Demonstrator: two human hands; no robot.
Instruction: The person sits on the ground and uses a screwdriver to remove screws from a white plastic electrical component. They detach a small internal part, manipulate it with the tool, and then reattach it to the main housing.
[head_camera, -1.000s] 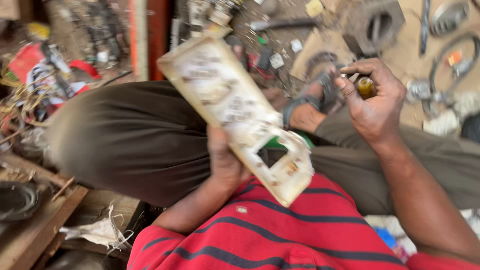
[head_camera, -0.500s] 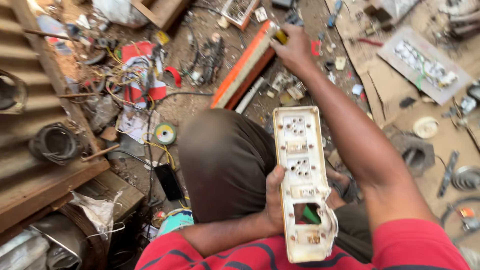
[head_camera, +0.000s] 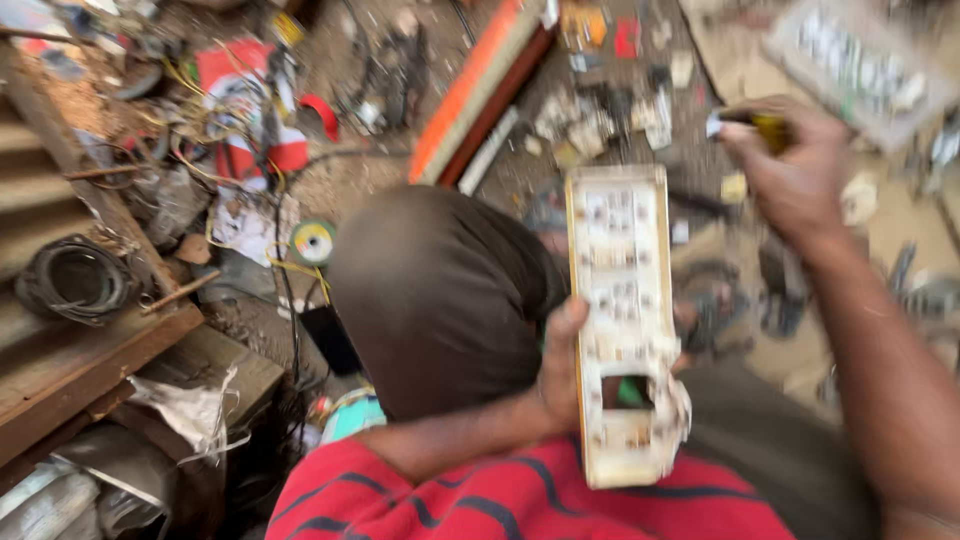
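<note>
Much scrap on dirt floor

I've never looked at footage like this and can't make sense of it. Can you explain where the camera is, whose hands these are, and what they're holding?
The camera sits on the person's head and looks down, so you see their own red striped shirt, dark trousers over a raised knee and both bare hands. The left hand grips a long, dirty white plastic panel with a rectangular cut-out near its lower end. The right hand is stretched out over the ground, holding a small tool with a yellowish handle; blur hides what kind. Around them the dirt floor is strewn with scrap: an orange strip, tangled wires, a black coil on wooden boards, small electrical parts.
</note>
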